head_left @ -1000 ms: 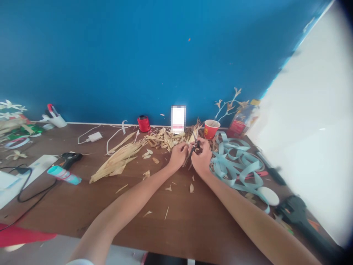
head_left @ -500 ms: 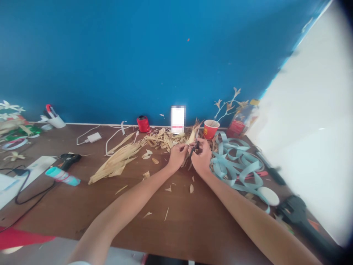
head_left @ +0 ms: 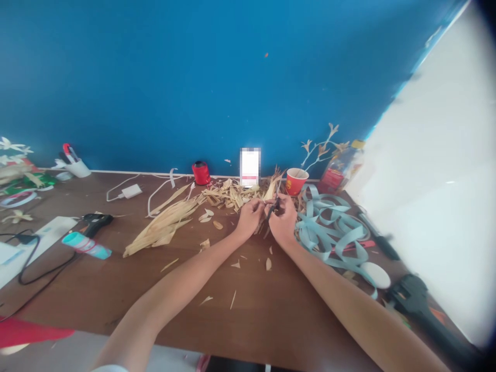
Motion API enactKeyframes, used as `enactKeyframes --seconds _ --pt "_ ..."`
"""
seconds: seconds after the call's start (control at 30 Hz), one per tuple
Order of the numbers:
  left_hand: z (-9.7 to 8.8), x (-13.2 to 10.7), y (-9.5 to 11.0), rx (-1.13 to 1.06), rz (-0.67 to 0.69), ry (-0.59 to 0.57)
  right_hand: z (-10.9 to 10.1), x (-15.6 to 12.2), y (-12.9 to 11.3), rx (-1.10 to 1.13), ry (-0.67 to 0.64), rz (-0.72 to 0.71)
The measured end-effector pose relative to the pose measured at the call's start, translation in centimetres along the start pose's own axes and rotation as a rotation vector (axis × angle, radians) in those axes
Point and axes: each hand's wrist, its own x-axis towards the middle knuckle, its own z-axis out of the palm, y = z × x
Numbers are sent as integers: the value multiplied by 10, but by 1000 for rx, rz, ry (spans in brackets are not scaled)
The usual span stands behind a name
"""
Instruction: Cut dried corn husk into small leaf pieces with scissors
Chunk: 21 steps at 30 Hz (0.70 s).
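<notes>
Two long bare forearms (head_left: 186, 281) end in the left hand (head_left: 250, 217) and right hand (head_left: 284, 222), both bare. A white sleeve edge (head_left: 109, 368) shows high on the left arm.

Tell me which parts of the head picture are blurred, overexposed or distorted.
Head view: the white surface at right is overexposed; the right corners darken into a vignette; the black tool below it is smeared; the left hand, right hand and scissors are small and soft; a white rectangle behind them is pixelated.
</notes>
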Motion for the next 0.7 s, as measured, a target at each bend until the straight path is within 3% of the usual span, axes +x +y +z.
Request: enactKeyframes --seconds 0.7 --pt "-1 -4 4 1 8 125 0 -2 4 23 -54 -37"
